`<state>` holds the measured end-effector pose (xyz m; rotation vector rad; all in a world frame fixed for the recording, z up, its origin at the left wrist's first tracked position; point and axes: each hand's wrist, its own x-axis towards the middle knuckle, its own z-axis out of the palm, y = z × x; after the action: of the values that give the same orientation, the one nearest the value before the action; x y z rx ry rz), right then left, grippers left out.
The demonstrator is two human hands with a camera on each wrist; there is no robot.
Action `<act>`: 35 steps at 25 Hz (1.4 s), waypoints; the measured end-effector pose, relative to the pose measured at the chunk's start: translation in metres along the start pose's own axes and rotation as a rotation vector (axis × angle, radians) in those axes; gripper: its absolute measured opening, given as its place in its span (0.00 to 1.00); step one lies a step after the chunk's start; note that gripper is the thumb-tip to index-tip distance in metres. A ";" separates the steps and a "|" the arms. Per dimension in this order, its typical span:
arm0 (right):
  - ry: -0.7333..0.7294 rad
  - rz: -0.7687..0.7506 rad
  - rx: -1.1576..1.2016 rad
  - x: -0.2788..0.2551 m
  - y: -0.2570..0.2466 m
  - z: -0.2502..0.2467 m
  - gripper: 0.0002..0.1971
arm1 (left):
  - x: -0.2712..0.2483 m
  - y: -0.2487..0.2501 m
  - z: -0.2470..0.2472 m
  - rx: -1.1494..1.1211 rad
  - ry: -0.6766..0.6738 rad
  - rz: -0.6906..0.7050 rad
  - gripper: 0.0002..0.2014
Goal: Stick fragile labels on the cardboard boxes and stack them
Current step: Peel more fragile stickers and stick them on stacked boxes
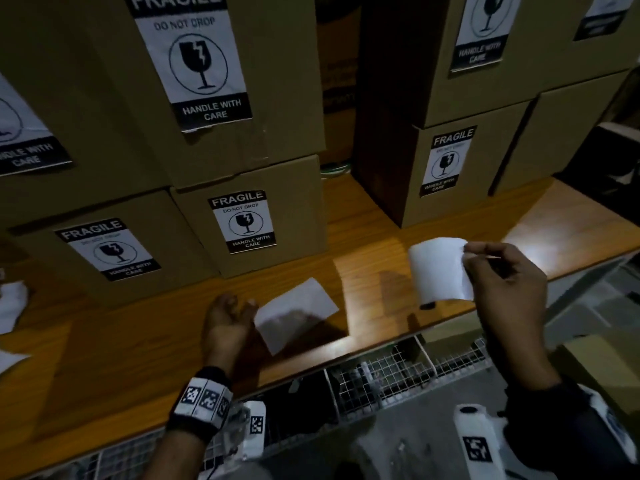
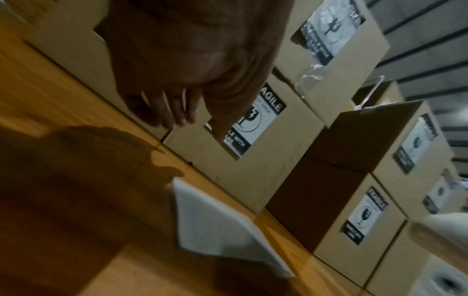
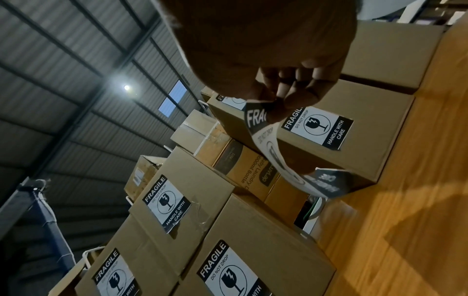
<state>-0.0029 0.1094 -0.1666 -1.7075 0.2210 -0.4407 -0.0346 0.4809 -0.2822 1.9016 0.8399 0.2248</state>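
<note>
Evidently mid-way through the labelling step, not the stacking one. Peeled fragile label [image 1: 440, 271] pinched at its upper corner between thumb and fingertips of the right hand [image 1: 505, 282], at the right of the head view, hanging free above the wooden table [image 1: 381, 258] and curling on itself; blank side toward the head camera, printed "FRAGILE" face plain only in the right wrist view. Left hand [image 1: 227, 320] low at centre frame, fingers relaxed and loosely bent, gripping nothing, just beside a flat white backing sheet [image 1: 298, 311] lying on the table; touching it or not, impossible to tell. Stacked cardboard boxes [image 1: 270, 168] filling the upper left and upper right of the frame, most already carrying a label. One brown box front [image 1: 533, 143] at the right, beside a labelled neighbour, showing no label, so probably the next target, though only a guess. Crumpled white scraps [image 1: 12, 303] at the far left edge. Next, likely: carry the label to a bare box face, bring the free hand up to catch the lower edge and flatten the curl, square it up, then press from the top down to avoid creases or the sticky side folding onto itself.
</note>
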 end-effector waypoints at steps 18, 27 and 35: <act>0.018 -0.074 0.090 0.124 -0.020 -0.063 0.24 | -0.128 0.241 0.213 0.127 -0.009 1.418 0.08; -0.476 -0.107 0.234 0.280 0.024 -0.133 0.44 | -0.168 0.347 0.343 -0.616 -0.405 0.365 0.06; -0.455 -0.122 0.331 0.329 0.026 -0.151 0.23 | -0.161 0.377 0.379 -0.653 -0.412 0.363 0.05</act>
<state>0.2365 -0.1586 -0.1176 -1.4527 -0.2753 -0.1555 0.2051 0.0070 -0.1099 1.3879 0.1051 0.2734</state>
